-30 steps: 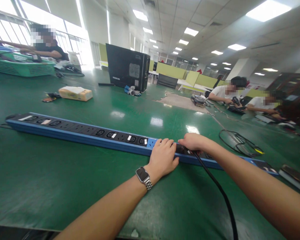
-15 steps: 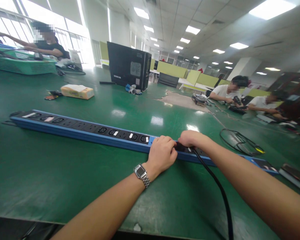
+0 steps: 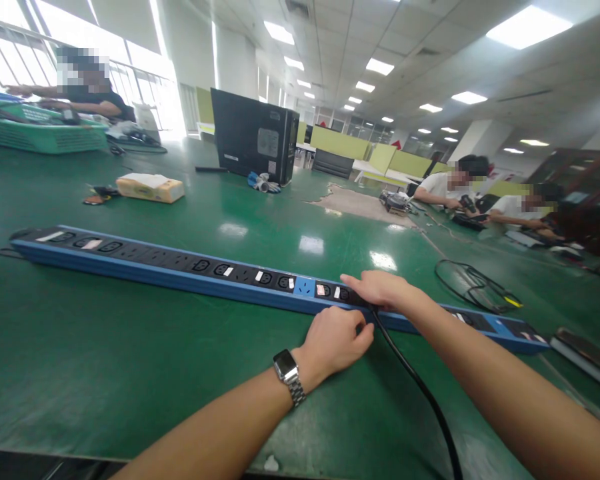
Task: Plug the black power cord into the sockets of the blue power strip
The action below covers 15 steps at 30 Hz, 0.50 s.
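A long blue-and-black power strip [image 3: 200,265] lies across the green table, its sockets facing up. My right hand [image 3: 380,290] is over it, right of the middle, thumb stretched left and the other fingers bent out of sight. From under this hand a thick black power cord [image 3: 420,381] runs down toward the table's front edge; the plug end is mostly covered by the hand. My left hand [image 3: 336,341], with a watch [image 3: 286,367] on its wrist, is curled at the strip's front side. What its fingers enclose, if anything, is hidden.
Behind the strip are a tissue pack [image 3: 150,189], a black computer case [image 3: 253,137] and gloves [image 3: 263,182]. A coiled cable [image 3: 475,285] and a dark flat object [image 3: 586,357] lie right. Green baskets [image 3: 45,135] stand far left. Other people sit around the table.
My left hand has moved down and right, off the top of the strip, uncovering a blue socket and those beside it. My right hand's thumb has stretched out. The view has shifted slightly.
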### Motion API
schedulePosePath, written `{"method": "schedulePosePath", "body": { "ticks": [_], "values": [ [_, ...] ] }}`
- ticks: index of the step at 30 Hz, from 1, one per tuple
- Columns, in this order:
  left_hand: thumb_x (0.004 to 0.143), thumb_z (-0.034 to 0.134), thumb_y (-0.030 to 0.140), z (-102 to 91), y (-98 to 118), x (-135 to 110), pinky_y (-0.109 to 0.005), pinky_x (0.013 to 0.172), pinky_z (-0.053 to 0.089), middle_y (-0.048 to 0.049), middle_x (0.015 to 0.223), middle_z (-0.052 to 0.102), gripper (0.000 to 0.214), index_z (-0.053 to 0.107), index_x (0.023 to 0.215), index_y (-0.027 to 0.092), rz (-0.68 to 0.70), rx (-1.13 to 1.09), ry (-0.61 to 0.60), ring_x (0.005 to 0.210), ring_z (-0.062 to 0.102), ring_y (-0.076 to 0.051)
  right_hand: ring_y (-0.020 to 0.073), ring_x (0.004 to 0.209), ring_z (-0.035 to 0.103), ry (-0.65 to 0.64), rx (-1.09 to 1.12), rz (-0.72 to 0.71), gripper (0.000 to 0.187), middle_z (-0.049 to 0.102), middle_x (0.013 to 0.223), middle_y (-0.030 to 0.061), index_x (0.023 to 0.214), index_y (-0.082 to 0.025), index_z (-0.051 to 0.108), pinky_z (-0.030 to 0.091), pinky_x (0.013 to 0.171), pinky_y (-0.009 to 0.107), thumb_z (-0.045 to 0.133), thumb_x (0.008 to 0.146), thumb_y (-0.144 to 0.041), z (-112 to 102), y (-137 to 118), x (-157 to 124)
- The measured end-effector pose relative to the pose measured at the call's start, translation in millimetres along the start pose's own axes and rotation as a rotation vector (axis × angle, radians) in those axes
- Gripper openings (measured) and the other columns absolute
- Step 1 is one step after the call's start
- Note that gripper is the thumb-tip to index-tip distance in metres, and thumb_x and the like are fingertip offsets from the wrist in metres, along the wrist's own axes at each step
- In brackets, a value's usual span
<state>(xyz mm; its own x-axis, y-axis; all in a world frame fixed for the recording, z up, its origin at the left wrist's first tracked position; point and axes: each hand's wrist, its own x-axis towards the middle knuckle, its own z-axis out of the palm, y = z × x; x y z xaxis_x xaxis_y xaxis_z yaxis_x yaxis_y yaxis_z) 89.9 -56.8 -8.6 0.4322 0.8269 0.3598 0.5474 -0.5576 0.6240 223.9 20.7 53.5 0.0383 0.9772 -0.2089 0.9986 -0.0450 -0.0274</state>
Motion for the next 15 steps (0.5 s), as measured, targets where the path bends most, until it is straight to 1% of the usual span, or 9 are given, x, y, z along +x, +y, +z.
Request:
{"method": "schedulePosePath", "body": {
  "ticks": [1,2,4,5,8,10,12,15],
  "values": [
    [0.088,0.045,0.038,0.7,-1.6,-0.2,-0.026,0.052,0.031,-0.0036,0.059,0.062,0.035,0.064,0.066,0.018,-0.013,-0.022,0.003,0.052,0.051,-0.014,0.0251,0.081,0.066,0.024,0.038,-0.004,0.074,0.069,0.081,0.0165,0.084,-0.014,0.069,0.045,0.07,0.033,0.025,0.084,-0.073,1.1,8.6,3.4],
    [0.088,0.045,0.038,1.4,-3.4,-0.1,-0.026,0.052,0.032,-0.0034,0.058,0.061,0.036,0.063,0.065,0.018,-0.03,-0.053,0.008,0.052,0.052,-0.014,0.0236,0.081,0.065,0.074,0.064,0.007,0.074,0.069,0.082,0.0152,0.086,-0.015,0.068,0.044,0.069,0.031,0.02,0.085,-0.071,4.0,17.7,6.6],
    [0.089,0.043,0.041,3.9,-6.6,0.8,-0.025,0.051,0.034,-0.0032,0.058,0.06,0.04,0.061,0.063,0.017,-0.078,-0.173,-0.005,0.053,0.053,-0.013,0.0209,0.083,0.063,0.225,0.108,0.043,0.065,0.069,0.088,0.0126,0.091,-0.017,0.065,0.041,0.067,0.027,0.019,0.09,-0.063,15.0,34.8,11.5],
    [0.09,0.041,0.043,6.0,-7.4,1.7,-0.024,0.05,0.035,-0.0032,0.058,0.061,0.041,0.06,0.065,0.017,-0.116,-0.268,-0.035,0.052,0.054,-0.013,0.0197,0.082,0.063,0.264,0.135,0.057,0.06,0.069,0.088,0.0111,0.091,-0.018,0.064,0.039,0.066,0.026,0.022,0.091,-0.06,22.3,41.6,12.9],
    [0.09,0.037,0.05,15.1,-5.0,6.4,-0.021,0.043,0.037,-0.0027,0.061,0.062,0.042,0.06,0.081,0.016,-0.292,-0.626,-0.185,0.044,0.054,-0.011,0.0176,0.081,0.061,0.282,0.215,0.028,0.048,0.069,0.088,0.0071,0.094,-0.021,0.063,0.036,0.063,0.024,0.03,0.091,-0.055,42.3,52.2,12.7],
    [0.087,0.039,0.055,20.9,0.2,10.8,-0.02,0.038,0.037,-0.0019,0.061,0.063,0.043,0.057,0.094,0.016,-0.423,-0.843,-0.245,0.04,0.053,-0.011,0.0173,0.08,0.06,0.278,0.23,0.002,0.046,0.069,0.089,0.0064,0.092,-0.022,0.063,0.034,0.061,0.023,0.031,0.091,-0.055,49.0,52.4,11.0],
    [0.083,0.045,0.059,24.2,6.3,15.2,-0.019,0.036,0.038,-0.0015,0.061,0.063,0.046,0.054,0.097,0.016,-0.515,-1.004,-0.244,0.039,0.055,-0.011,0.0171,0.078,0.06,0.293,0.232,-0.004,0.047,0.069,0.087,0.0067,0.089,-0.022,0.063,0.034,0.061,0.023,0.03,0.091,-0.055,50.2,50.7,9.5],
    [0.078,0.054,0.06,24.1,12.1,20.2,-0.017,0.037,0.039,-0.0008,0.061,0.061,0.047,0.055,0.093,0.015,-0.592,-1.162,-0.206,0.041,0.056,-0.01,0.0165,0.076,0.059,0.353,0.255,-0.012,0.046,0.069,0.083,0.0061,0.085,-0.022,0.063,0.034,0.062,0.023,0.032,0.09,-0.055,48.6,49.1,7.6]
  ]
}}
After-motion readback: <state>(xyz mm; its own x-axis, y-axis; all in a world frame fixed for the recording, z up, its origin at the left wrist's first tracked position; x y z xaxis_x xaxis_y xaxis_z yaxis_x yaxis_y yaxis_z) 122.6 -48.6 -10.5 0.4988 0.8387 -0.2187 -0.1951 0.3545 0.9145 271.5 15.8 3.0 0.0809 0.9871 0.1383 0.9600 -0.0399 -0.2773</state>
